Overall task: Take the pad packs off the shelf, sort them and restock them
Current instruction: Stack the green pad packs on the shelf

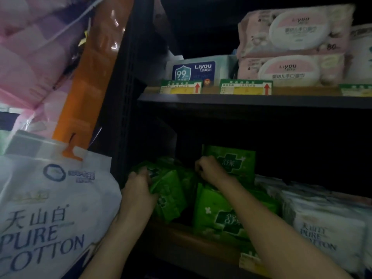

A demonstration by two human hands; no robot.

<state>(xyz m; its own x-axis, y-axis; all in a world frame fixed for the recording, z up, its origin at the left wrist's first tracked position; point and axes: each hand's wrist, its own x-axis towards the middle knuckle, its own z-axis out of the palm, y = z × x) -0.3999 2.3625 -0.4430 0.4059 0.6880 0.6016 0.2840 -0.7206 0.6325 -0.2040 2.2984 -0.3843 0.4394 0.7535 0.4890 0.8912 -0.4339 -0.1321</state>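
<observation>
On the dim lower shelf [201, 241], the left hand [138, 190] clutches a bunch of green pad packs [169, 192], while the right hand [209, 168] is clenched on packs just right of them. An upright green pack [237, 164] stands behind. White cotton packs [322, 224] crowd the right; a large white bag [50, 214] hangs near left.

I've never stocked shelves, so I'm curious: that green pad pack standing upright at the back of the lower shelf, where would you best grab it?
Probably by its top edge, coming from the front and above. The upright green pack stands tall with its face toward the aisle, and its lower part is hidden behind the leaning green packs. The right hand is already up at its upper left corner.
</observation>
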